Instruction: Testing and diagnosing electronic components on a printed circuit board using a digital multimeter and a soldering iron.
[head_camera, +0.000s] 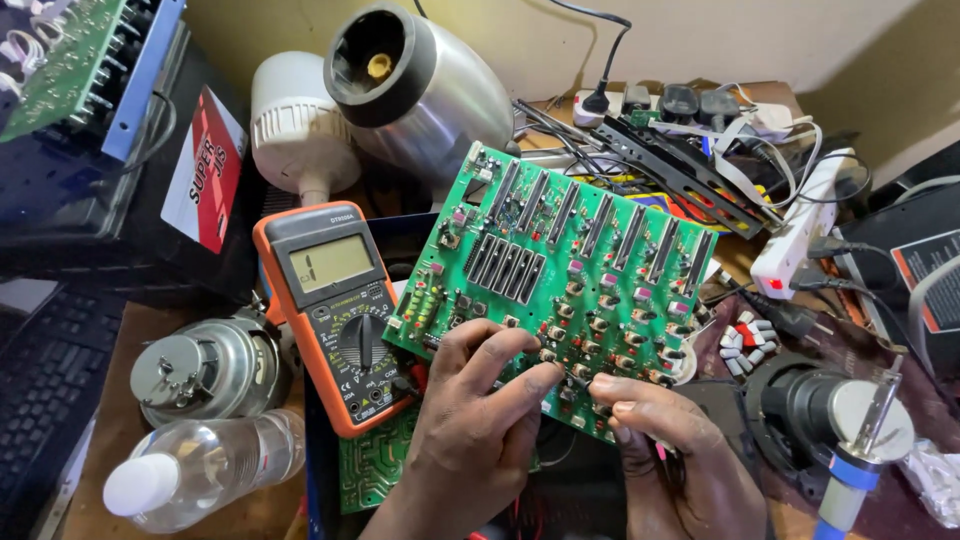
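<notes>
The green circuit board (560, 270), propped tilted just right of the orange multimeter (340, 310), looks light, stiff and fragile; bare edges suit gripping. The left hand (470, 430) and right hand (670, 450) pinch thin probes against its lower edge.

I see the circuit board (570, 270) propped at the centre; the multimeter (340, 310) lies just left of it, the bottle (200, 465) further left and nearer me, the power strip (800, 230) right, the motor housing (420, 85) behind.

Orange multimeter (338, 310) crowds the green circuit board (570, 260) on its left, power strip (800, 225) and cables on its right.
</notes>
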